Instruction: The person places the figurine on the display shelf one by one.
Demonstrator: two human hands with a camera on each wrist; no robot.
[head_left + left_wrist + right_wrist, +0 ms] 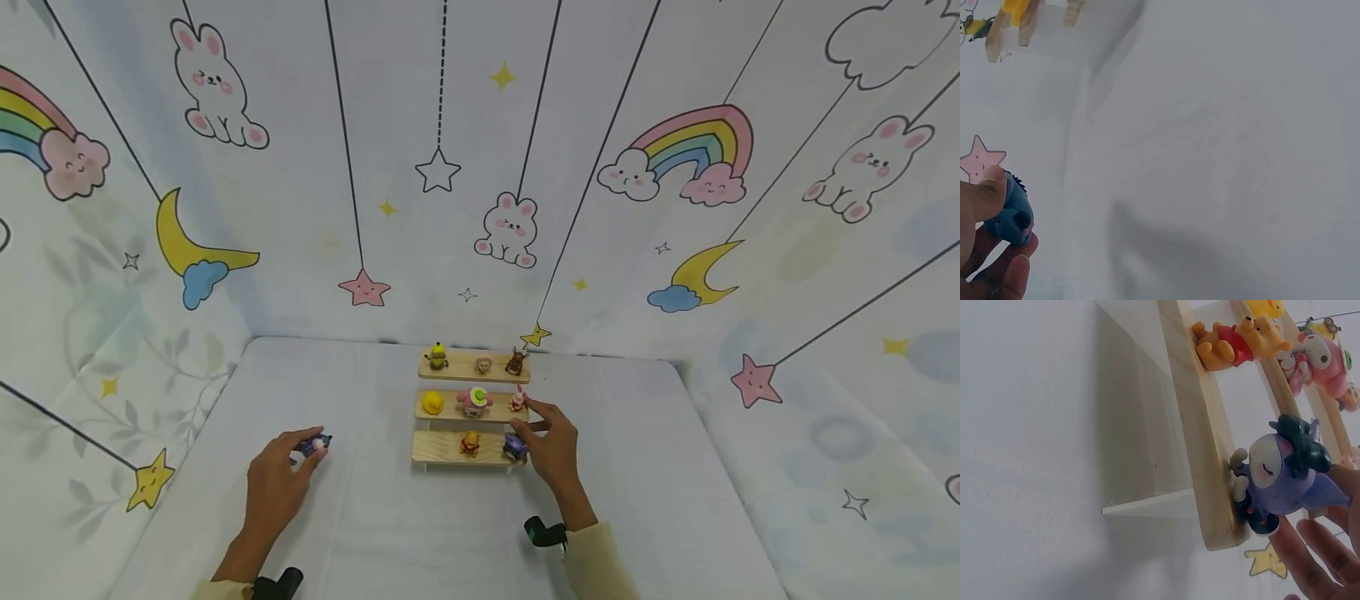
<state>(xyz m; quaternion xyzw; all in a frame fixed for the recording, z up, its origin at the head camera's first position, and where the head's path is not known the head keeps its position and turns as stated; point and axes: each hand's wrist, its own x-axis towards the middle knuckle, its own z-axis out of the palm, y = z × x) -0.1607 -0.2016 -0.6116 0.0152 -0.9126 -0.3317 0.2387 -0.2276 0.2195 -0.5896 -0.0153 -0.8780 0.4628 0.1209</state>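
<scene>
Blue figure pinched between thumb and fingertips of the left hand, low over the white tabletop, left of the wooden stepped shelf. Grip closed tight round the toy, thumb on top, fingers curled beneath. Over on the right, purple figure with dark ears sitting at the right end of the shelf's lowest step, right hand just beside it, fingers relaxed and spread, close under the toy; whether actually touching, cannot tell. Nothing held in that grip. Further along the same step, an orange bear figure in a red top. Up a step: yellow duck, pink figure, small pink rabbit. Top step: yellow minion, tan figure, brown figure. Behind it all, backdrop of rabbits, rainbows, moons and stars.
</scene>
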